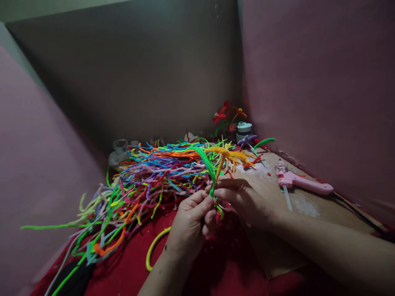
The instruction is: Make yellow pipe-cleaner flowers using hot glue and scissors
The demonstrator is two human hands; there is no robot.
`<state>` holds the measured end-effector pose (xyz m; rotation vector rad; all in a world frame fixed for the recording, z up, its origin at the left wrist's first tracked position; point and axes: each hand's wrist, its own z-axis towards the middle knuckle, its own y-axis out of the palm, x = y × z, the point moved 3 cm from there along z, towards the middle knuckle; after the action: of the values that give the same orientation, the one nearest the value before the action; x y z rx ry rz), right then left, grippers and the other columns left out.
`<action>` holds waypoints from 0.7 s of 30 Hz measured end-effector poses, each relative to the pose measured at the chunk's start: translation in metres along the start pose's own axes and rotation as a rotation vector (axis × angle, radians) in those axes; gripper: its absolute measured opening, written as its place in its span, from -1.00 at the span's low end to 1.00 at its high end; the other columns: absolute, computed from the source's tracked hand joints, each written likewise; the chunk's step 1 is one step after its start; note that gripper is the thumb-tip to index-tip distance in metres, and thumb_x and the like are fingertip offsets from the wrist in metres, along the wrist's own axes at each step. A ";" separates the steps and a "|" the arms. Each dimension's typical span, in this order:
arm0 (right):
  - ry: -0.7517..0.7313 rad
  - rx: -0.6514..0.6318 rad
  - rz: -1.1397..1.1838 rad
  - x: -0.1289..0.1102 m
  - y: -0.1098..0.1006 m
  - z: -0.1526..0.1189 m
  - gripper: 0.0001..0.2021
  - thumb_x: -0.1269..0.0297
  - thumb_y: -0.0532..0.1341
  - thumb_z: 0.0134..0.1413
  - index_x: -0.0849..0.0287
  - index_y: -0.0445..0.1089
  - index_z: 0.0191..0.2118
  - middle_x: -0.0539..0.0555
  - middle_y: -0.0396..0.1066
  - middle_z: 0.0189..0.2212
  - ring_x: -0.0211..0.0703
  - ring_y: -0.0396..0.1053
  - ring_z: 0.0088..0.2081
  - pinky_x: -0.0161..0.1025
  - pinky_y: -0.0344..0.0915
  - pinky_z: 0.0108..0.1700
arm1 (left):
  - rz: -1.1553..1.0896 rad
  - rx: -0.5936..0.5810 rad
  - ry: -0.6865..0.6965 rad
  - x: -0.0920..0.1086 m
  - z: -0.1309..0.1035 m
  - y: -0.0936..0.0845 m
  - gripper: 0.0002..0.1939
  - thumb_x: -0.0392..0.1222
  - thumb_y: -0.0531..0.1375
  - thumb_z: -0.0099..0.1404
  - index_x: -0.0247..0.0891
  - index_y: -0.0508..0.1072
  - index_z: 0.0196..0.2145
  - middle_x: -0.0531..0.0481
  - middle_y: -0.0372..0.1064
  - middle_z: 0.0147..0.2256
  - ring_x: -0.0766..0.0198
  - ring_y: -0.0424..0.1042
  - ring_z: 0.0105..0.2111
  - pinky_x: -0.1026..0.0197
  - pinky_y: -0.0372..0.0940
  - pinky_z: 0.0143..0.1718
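Both hands meet at the stem of a pipe-cleaner flower (226, 154), which has orange-yellow petals and a bent green leaf (204, 158). Pinched between thumb and fingers of my left hand (193, 216) is the green-wrapped lower stem. My right hand (239, 197) closes on the same stem from the right, just below the leaf. A short green end sticks out beneath the fingers. Behind the hands spreads a big heap of pipe cleaners (157, 172) in many colours.
A pink glue gun (304, 182) lies on a brown board (262, 242) to the right, its cord running right. Farther back stand red flowers (219, 116) and a lidded jar (244, 129), with a purple flower (247, 141) nearby. Red cloth (123, 271) covers the surface; walls rise around it.
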<state>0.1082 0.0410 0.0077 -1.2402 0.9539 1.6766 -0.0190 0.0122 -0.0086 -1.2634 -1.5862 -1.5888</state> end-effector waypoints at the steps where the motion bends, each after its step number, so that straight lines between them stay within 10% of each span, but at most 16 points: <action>1: 0.032 -0.013 0.000 0.000 0.001 0.000 -0.87 0.38 0.21 -0.07 0.10 0.43 -0.56 -0.05 0.31 -0.53 -0.24 0.22 -0.43 -0.29 0.20 -0.35 | -0.016 -0.005 -0.001 0.000 0.000 0.000 -0.81 -0.19 0.25 0.12 -0.32 0.31 -0.47 0.21 0.10 -0.71 0.60 -0.05 -0.78 0.48 -0.17 -0.74; 21: 0.131 -0.127 0.524 0.028 0.007 0.001 -0.92 0.34 0.28 -0.11 0.12 0.51 -0.39 -0.04 0.42 -0.50 -0.31 0.30 -0.47 -0.32 0.22 -0.34 | -0.100 -0.242 -0.057 -0.007 0.000 -0.002 -0.84 -0.18 0.15 0.23 -0.32 0.38 -0.44 0.22 0.04 -0.72 0.58 -0.14 -0.79 0.44 -0.13 -0.74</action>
<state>0.0969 0.0441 -0.0186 -1.2651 1.3561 2.1024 -0.0182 0.0109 -0.0158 -1.3833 -1.5489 -1.8683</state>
